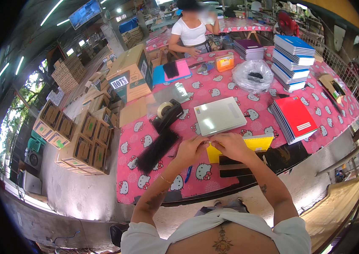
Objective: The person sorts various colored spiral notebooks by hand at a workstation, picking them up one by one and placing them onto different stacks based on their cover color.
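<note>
Yellow flat notebook (247, 146) pinched by both hands' fingers (204, 144).

- A table (340, 108) under a pink cartoon-cat cloth; it carries everything.
- Just beyond the fingers (204, 143): a white flat box (219, 115); beyond-left of them, a black tape dispenser (167, 113) and a black strip bundle (157, 150).
- Beneath them: a yellow notebook (259, 143); a blue pen (188, 173) lies nearer, slightly left.
- To their right: a red notebook stack (294, 117); far beyond-right, a blue notebook stack (291, 61) and a clear plastic bag (253, 75).
</note>
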`<control>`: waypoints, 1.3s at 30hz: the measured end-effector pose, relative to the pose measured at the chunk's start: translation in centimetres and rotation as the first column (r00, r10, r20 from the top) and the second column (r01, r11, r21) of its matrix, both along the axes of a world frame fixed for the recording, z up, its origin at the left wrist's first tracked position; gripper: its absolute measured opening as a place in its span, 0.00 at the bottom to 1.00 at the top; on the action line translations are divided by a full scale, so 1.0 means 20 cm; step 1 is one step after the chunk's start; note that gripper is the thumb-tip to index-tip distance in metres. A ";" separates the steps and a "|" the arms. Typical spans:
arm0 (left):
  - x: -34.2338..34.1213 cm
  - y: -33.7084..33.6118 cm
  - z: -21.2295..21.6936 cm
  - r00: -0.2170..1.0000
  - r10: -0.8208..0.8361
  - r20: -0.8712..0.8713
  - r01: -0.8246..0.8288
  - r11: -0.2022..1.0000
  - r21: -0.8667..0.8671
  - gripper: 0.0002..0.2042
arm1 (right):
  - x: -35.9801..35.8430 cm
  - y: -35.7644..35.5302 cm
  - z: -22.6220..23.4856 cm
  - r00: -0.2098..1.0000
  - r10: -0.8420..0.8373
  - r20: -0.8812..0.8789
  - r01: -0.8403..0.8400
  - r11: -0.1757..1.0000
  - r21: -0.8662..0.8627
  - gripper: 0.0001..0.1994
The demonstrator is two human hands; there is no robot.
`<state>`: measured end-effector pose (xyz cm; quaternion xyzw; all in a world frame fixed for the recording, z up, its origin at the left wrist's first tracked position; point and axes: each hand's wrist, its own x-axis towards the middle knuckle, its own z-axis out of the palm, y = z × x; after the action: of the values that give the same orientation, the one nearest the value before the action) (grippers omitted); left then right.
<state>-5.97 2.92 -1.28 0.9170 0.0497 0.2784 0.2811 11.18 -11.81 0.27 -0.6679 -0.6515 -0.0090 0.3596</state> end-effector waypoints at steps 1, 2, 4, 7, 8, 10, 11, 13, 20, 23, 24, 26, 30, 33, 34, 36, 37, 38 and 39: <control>0.00 -0.03 0.02 0.999 0.031 -0.013 -0.031 0.999 0.013 0.11 | 0.01 -0.01 0.02 0.999 0.030 -0.011 -0.031 0.999 -0.018 0.08; 0.01 -0.04 0.04 0.998 0.063 -0.026 -0.062 0.998 0.027 0.12 | 0.02 -0.02 0.03 0.998 0.061 -0.022 -0.062 0.997 -0.036 0.08; 0.00 0.02 0.05 0.990 0.057 -0.125 -0.057 0.998 0.006 0.12 | 0.05 0.00 0.00 0.996 0.083 -0.037 -0.084 0.996 -0.017 0.08; 0.01 0.00 0.04 0.992 0.055 -0.118 -0.054 0.998 0.011 0.11 | 0.07 0.00 -0.01 0.992 0.120 -0.047 -0.121 0.993 -0.014 0.08; 0.02 -0.02 0.05 0.999 0.051 -0.012 -0.050 0.998 0.036 0.11 | 0.08 0.00 -0.01 0.991 0.127 -0.043 -0.129 0.991 -0.032 0.08; 0.02 -0.06 0.12 0.997 0.065 -0.028 -0.064 0.997 0.044 0.10 | 0.10 0.00 -0.01 0.989 0.142 -0.050 -0.144 0.989 -0.040 0.08; 0.02 -0.07 0.15 0.996 0.079 -0.045 -0.077 0.996 0.052 0.09 | 0.11 0.00 -0.01 0.986 0.157 -0.058 -0.160 0.986 -0.049 0.08; 0.04 -0.01 0.09 0.995 0.074 -0.067 -0.065 0.990 0.125 0.10 | 0.11 0.01 0.00 0.985 0.165 -0.054 -0.169 0.984 -0.064 0.08; 0.06 0.02 0.06 0.998 0.043 -0.053 -0.020 0.932 0.361 0.15 | 0.17 -0.14 0.05 1.000 -0.001 0.023 0.007 0.973 -0.230 0.10; 0.10 0.00 0.04 0.957 0.140 -0.254 -0.084 0.972 0.221 0.24 | 0.17 -0.13 0.02 0.998 -0.020 0.054 0.032 0.975 -0.218 0.10; 0.12 -0.03 0.03 0.957 0.143 -0.254 -0.086 0.971 0.222 0.24 | 0.18 -0.12 0.02 0.998 -0.017 0.053 0.029 0.976 -0.218 0.10; 0.18 -0.18 0.02 0.907 0.421 0.029 -0.375 0.772 0.514 0.33 | 0.19 -0.13 0.01 0.996 -0.029 0.079 0.047 0.971 -0.236 0.10; 0.11 -0.37 -0.28 0.868 0.490 -0.078 -0.428 0.820 0.380 0.38 | 0.18 -0.13 -0.01 0.994 -0.036 0.100 0.046 0.994 -0.102 0.09; 0.12 -0.24 -0.20 0.848 0.529 -0.006 -0.472 0.762 0.443 0.38 | 0.16 -0.13 -0.01 0.997 -0.026 0.074 0.033 0.994 -0.107 0.09; 0.17 -0.15 -0.12 0.835 0.550 -0.038 -0.444 0.711 0.546 0.40 | 0.16 -0.12 0.00 0.996 -0.036 0.080 0.047 0.990 -0.131 0.09; 0.19 -0.17 -0.12 0.812 0.581 -0.050 -0.424 0.647 0.634 0.41 | 0.17 -0.11 0.02 0.994 -0.035 0.106 0.051 0.987 -0.153 0.10; 0.16 -0.28 -0.20 0.840 0.534 -0.097 -0.402 0.733 0.549 0.40 | 0.17 -0.11 0.02 0.994 -0.053 0.100 0.068 0.987 -0.144 0.09; 0.12 -0.36 -0.25 0.860 0.492 -0.135 -0.387 0.802 0.455 0.39 | 0.15 -0.11 0.03 0.994 -0.058 0.095 0.071 0.988 -0.136 0.09; 0.10 -0.39 -0.28 0.848 0.516 -0.117 -0.417 0.788 0.454 0.39 | 0.14 -0.12 0.02 0.993 -0.031 0.111 0.045 0.991 -0.128 0.09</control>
<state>-4.07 -4.84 -6.89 0.9399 0.2493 0.2331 -0.0046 14.05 -14.18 0.65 -0.7008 -0.6565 -0.0099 0.2789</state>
